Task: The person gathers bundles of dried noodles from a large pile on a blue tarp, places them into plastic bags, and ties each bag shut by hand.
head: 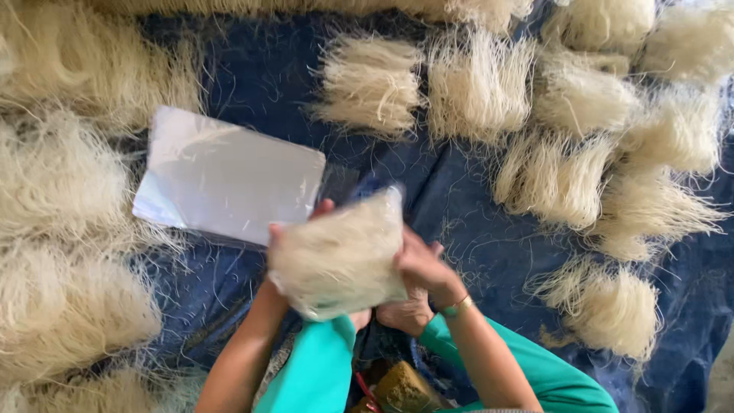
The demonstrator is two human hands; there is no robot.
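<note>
A blue cloth point(474, 222) is spread with pale noodle bundles point(478, 88) all around. Just left lies a stack of clear bags point(229, 176). The filled noodle packet point(340, 260) sits between both hands, long axis left to right, tilted; left hand point(294, 229) and right hand point(420, 268) fingers clamp its ends.

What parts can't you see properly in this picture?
- Head view: the packed noodle bag is motion-blurred and hides most of the left hand.
- The right hand shows, but its grip is partly behind the bag.
- The brown thing is cut off by the bottom edge.
</note>
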